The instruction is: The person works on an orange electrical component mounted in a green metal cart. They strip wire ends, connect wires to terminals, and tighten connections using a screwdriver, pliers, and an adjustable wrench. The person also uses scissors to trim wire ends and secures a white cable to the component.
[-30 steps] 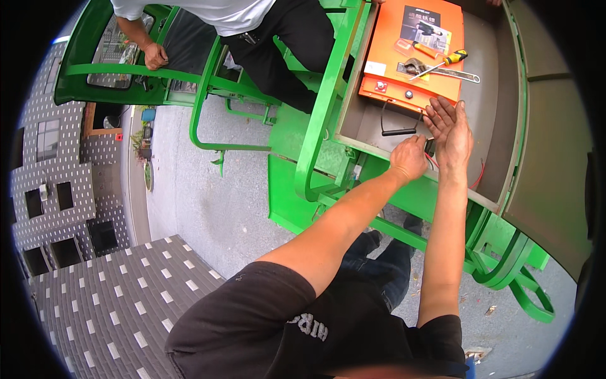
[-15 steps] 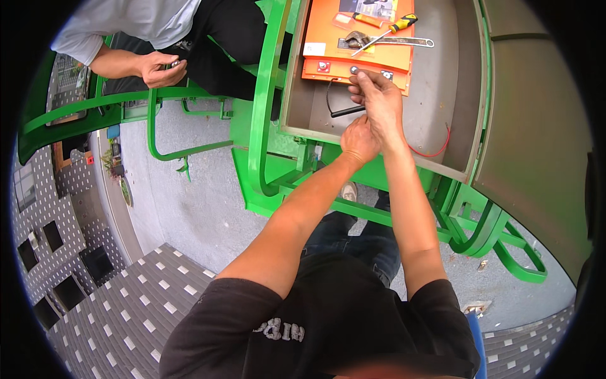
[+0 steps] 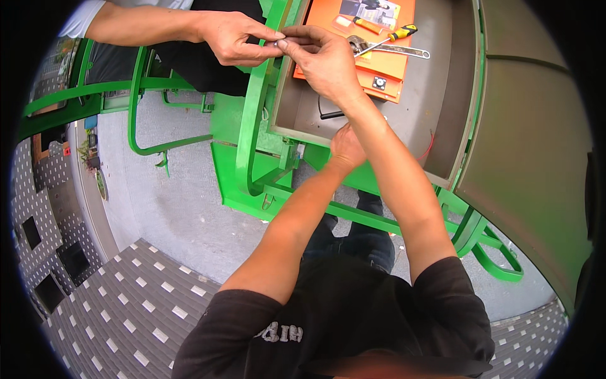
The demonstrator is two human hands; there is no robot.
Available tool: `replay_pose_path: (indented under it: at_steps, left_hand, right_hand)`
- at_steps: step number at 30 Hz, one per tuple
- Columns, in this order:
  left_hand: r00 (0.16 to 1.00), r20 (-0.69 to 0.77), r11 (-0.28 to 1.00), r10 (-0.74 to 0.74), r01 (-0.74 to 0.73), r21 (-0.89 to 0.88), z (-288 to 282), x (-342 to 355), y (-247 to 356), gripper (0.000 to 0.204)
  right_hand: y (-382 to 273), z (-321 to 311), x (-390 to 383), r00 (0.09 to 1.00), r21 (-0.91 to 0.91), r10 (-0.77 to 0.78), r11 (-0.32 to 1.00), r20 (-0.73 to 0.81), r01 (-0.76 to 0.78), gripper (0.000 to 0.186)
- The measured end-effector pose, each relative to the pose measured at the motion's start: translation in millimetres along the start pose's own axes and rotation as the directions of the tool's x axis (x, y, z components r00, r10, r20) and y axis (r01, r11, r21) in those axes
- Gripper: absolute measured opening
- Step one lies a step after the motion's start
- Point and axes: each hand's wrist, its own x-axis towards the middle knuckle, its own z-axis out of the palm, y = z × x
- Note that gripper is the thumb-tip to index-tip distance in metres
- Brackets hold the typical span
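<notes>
My right hand [image 3: 325, 60] reaches over the steel box [image 3: 429, 107] and pinches a small metal part [image 3: 278, 44], which a co-worker's hand [image 3: 235, 43] also grips from the left. My left hand [image 3: 347, 144] is curled at the box's near edge, below my right forearm; what it holds is hidden. An orange battery case [image 3: 372, 79] lies in the box, with an adjustable wrench [image 3: 410, 52], a yellow-handled screwdriver [image 3: 401, 33] and an orange-handled tool [image 3: 367, 25] on top. A black looped handle [image 3: 331, 115] lies before the case; a red wire [image 3: 429, 142] is at the right.
A green vehicle frame [image 3: 249, 151] surrounds the box, and a dark raised panel [image 3: 517, 145] stands to its right. The co-worker's dark trousers [image 3: 218, 79] are behind the green bars at upper left. Grey pavement [image 3: 170, 196] is below.
My right hand has moved up and left from the case, and the co-worker's hand has come across to meet it. My left hand stays at the box edge. The view has shifted.
</notes>
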Motion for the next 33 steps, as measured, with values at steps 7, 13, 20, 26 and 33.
replay_pose_path:
  at_steps: [7, 13, 20, 26, 33]
  left_hand:
    - [1.000, 0.016, 0.998, -0.022, 0.021, 0.065, 19, 1, -11, 0.038]
    - [0.999, 0.003, 0.988, -0.033, 0.032, 0.154, 25, 3, -16, 0.041]
    - [0.979, -0.138, 0.975, 0.154, -0.127, 0.182, 28, 9, -10, 0.012]
    - [0.983, -0.133, 0.980, 0.128, -0.104, 0.172, 29, 9, -10, 0.013]
    - [0.997, -0.047, 0.991, 0.054, -0.048, 0.128, 24, 10, -8, 0.017]
  right_hand:
    - [13, -24, 2, 0.981, 0.120, 0.195, 0.973, 0.015, -0.196, 0.027]
    - [20, -33, 4, 0.972, 0.208, 0.202, 0.962, -0.121, -0.174, 0.022]
    - [42, -134, 10, 0.923, 0.356, 0.339, 0.898, -0.181, -0.260, 0.022]
    - [89, -221, -48, 0.852, 0.236, 0.464, 0.880, -0.242, -0.412, 0.028]
    - [129, -213, -54, 0.869, -0.209, 0.430, 0.852, -0.246, -0.481, 0.029]
